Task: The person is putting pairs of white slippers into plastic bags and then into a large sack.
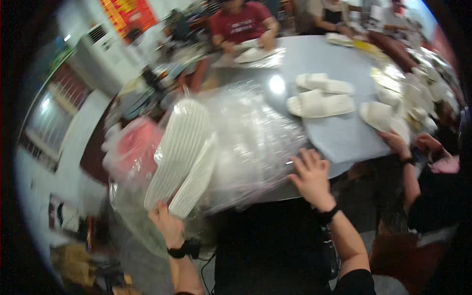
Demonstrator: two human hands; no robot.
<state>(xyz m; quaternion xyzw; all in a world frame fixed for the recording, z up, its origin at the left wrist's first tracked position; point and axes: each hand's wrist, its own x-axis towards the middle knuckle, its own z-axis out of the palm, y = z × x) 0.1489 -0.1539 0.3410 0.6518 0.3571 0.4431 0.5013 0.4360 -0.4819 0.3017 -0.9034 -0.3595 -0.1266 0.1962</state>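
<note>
My left hand (167,225) grips a pair of white slippers (182,142) by one end, their textured soles turned up toward me. The pair is held at the left over clear plastic bags (241,132) spread on the table. My right hand (311,178) has its fingers spread and holds nothing; it hovers at or just over the near edge of the plastic, and whether it touches is hard to tell. Further right on the table lies another pair of white slippers (322,104), side by side with the straps up.
A pink bundle in clear plastic (136,145) sits at the left. On the grey table (339,140), a co-worker's hand (395,143) touches a slipper (376,115) beside a heap of white slippers (418,93). Across, a person in red (241,24) handles a slipper (253,55) over plastic.
</note>
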